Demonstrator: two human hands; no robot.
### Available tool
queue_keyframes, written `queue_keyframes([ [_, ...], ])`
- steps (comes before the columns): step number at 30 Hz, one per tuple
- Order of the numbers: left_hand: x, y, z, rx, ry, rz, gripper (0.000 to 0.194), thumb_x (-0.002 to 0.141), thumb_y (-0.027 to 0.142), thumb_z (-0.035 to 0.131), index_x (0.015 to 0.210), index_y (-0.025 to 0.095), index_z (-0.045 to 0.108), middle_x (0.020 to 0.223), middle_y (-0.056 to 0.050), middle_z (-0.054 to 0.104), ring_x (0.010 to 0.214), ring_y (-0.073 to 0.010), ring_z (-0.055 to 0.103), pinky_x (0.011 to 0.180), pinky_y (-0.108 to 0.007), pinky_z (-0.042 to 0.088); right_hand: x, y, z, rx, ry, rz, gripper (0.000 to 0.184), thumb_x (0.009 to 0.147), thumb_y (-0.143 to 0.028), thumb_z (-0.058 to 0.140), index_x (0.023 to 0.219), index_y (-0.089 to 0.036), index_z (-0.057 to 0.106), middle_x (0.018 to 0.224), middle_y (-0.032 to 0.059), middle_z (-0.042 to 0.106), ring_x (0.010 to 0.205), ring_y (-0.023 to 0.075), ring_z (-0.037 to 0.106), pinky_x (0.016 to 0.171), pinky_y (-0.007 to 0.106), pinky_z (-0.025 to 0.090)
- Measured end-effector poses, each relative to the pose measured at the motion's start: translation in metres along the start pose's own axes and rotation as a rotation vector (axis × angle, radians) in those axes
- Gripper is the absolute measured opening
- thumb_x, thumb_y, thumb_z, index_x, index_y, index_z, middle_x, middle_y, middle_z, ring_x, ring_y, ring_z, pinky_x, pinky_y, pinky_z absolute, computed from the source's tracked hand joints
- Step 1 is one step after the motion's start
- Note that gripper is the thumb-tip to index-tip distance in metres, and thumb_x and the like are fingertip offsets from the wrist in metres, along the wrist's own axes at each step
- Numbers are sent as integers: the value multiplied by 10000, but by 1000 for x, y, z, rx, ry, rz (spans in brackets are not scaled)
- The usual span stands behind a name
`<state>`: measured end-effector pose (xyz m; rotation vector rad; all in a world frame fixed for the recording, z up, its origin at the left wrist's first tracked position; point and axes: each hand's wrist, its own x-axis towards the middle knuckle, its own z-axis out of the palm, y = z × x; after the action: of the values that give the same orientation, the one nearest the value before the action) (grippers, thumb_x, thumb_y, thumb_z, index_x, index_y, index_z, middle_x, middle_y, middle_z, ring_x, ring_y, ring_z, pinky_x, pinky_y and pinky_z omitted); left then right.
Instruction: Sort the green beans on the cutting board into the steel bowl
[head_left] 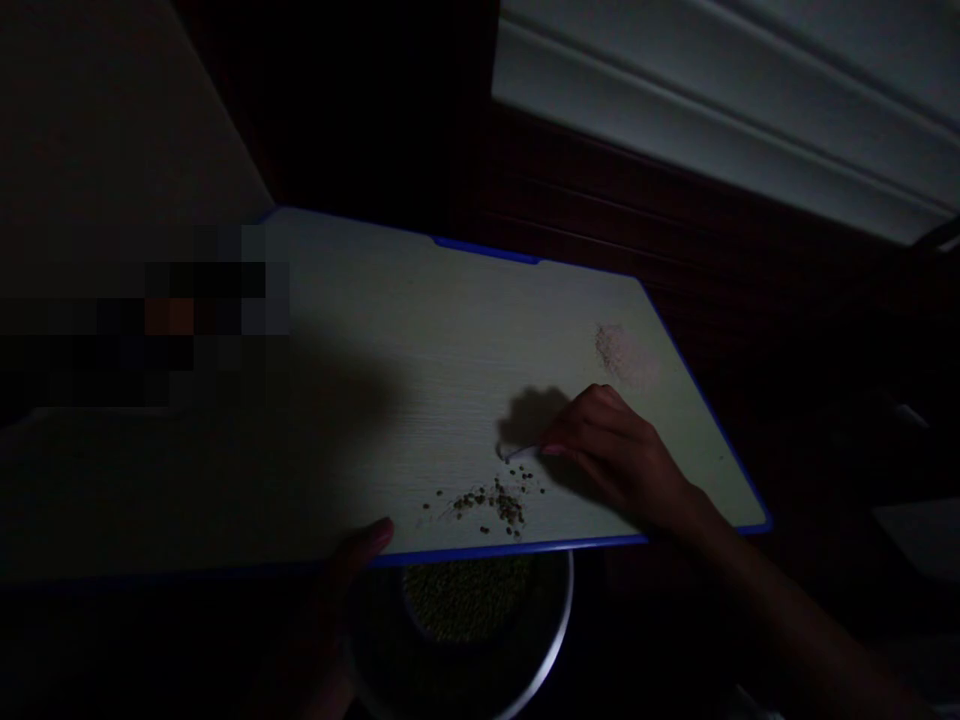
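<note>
My right hand (619, 445) is closed in a pinch on a thin pale strip (521, 453), its tip touching the tabletop just above a scatter of small dark seeds or beans (499, 505). My left hand (345, 580) is at the near edge, its thumb lying over the blue rim and its other fingers hidden in the dark. Below that edge, right beside the left hand, is a round metal bowl (556, 645) with many small greenish beans (465, 600) in it. Whether my left hand holds the bowl or the table edge, I cannot tell.
The pale tabletop (450, 330) has a blue border. A small heap of pinkish grains (622, 352) lies toward its right end. A pixelated patch (142, 330) covers the left side. Behind the table are dark reddish-brown panels and a pale ridged surface (675, 90). The light is dim.
</note>
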<state>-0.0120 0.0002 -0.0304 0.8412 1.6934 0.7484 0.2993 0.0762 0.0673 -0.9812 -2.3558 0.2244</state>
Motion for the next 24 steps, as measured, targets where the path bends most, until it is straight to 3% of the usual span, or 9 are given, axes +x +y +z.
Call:
queue_keyframes([
  [3, 8, -3, -7, 93, 6, -17, 419, 773, 413, 669, 1164, 265, 640, 1446, -61, 647, 1514, -378, 347, 1268, -534, 179, -8, -5, 1, 37, 8, -27, 111, 1003, -197, 590, 1043, -207, 693, 941, 54, 715, 870, 193, 592, 811, 382, 466],
  [7, 6, 10, -3, 5, -73, -124, 396, 775, 394, 638, 1151, 272, 658, 1288, -58, 752, 1337, -357, 588, 1150, -514, 437, -18, -12, 0, 55, 6, -18, 95, 996, -195, 610, 1038, -204, 694, 937, 48, 696, 859, 182, 587, 794, 370, 474],
  [10, -3, 24, 5, -84, -53, -195, 339, 812, 355, 588, 1133, 272, 659, 1210, -54, 788, 1210, -331, 686, 1009, -478, 565, -27, -13, -1, 96, -5, 11, 120, 979, -193, 646, 1089, -206, 693, 954, 45, 713, 861, 174, 601, 773, 350, 494],
  [14, -15, 34, 11, -114, -75, -169, 323, 873, 378, 534, 1160, 283, 647, 1151, -42, 805, 1143, -311, 723, 940, -467, 601, -33, -6, -2, 127, 12, 30, 254, 968, -196, 666, 1220, -228, 666, 1020, 52, 739, 912, 179, 636, 773, 342, 538],
  [20, -14, 25, 9, -104, -10, -83, 416, 885, 449, 553, 1242, 240, 603, 1368, -96, 704, 1275, -310, 647, 1076, -467, 514, -37, 3, -3, 75, 21, 130, 259, 991, -169, 602, 1231, -228, 679, 1069, 74, 746, 967, 205, 654, 817, 382, 556],
  [24, -6, 22, 6, -160, -100, -233, 461, 879, 427, 552, 1290, 223, 588, 1260, -103, 760, 1159, -316, 715, 948, -457, 599, -47, 3, -12, 130, 53, 257, 157, 993, -217, 611, 1101, -233, 723, 960, 60, 744, 897, 203, 669, 769, 368, 552],
])
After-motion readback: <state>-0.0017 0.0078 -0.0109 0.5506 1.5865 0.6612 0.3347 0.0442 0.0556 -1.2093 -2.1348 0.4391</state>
